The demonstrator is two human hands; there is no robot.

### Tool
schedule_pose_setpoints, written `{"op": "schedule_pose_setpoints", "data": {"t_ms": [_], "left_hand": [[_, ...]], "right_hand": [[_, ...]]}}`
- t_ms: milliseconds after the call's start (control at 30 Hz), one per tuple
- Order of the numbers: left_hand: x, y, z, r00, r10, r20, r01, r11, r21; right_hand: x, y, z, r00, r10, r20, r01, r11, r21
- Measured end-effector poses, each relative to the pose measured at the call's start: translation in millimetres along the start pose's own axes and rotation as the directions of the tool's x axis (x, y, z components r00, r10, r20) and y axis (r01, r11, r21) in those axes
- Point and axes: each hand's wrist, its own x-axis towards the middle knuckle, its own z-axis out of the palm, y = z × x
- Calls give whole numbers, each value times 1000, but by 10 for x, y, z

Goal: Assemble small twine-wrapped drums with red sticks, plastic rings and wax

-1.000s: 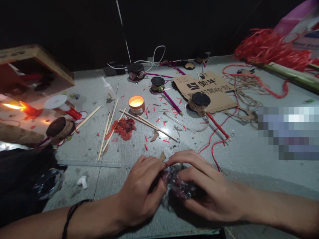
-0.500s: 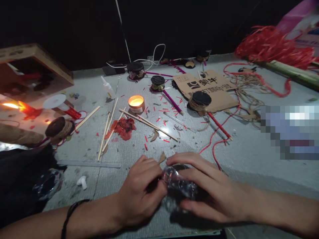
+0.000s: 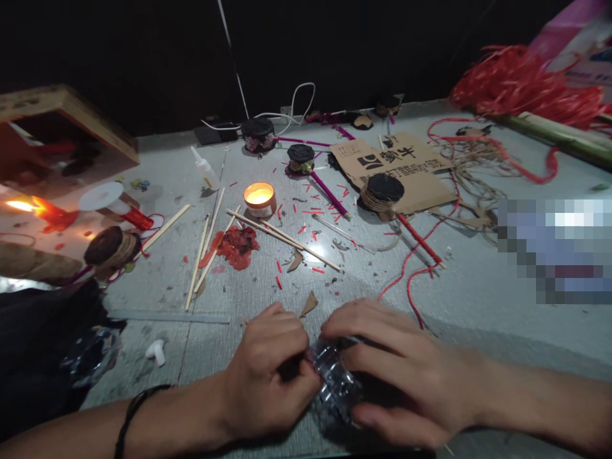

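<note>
Just in front of me, a shiny piece of clear plastic (image 3: 337, 382) sits low over the table between my hands. Its kind is hard to make out, as fingers cover much of it. My left hand (image 3: 270, 370), with a dark band at its wrist, pinches the left edge of the plastic between thumb and curled fingers. Curved over the other side is my right hand (image 3: 406, 370), its fingers on top and its thumb below. A small brown scrap (image 3: 310, 304) lies just beyond my fingertips.
A lit candle (image 3: 259, 200) burns mid-table beside wooden sticks (image 3: 287, 239) and melted red wax (image 3: 236, 247). Another flame (image 3: 21, 205) burns at left. Several small drum-like pieces on sticks, such as one (image 3: 382, 194) by the cardboard (image 3: 415, 162), lie behind, with red cord (image 3: 406, 261).
The clear plastic has turned and shifted slightly between my hands, showing more of its ridged surface. My right hand has moved a little lower. My left hand stays nearly in place.
</note>
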Motion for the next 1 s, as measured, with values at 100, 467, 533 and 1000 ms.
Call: {"op": "schedule_pose_setpoints", "data": {"t_ms": [100,467,533,1000], "left_hand": [[2,1,1,1000,-13,11,13,1000,-21],[4,-39,4,998,37,58,-30,991,-128],[-4,-39,10,997,48,57,-40,990,-133],[21,-36,18,999,-35,26,36,997,-62]], "right_hand": [[-6,-4,9,1000,-4,-16,3,1000,-11],[-22,-1,37,999,-33,-1,33,999,10],[-27,0,50,999,-39,-2,39,999,20],[-38,-6,76,997,-11,-74,8,999,-42]]}}
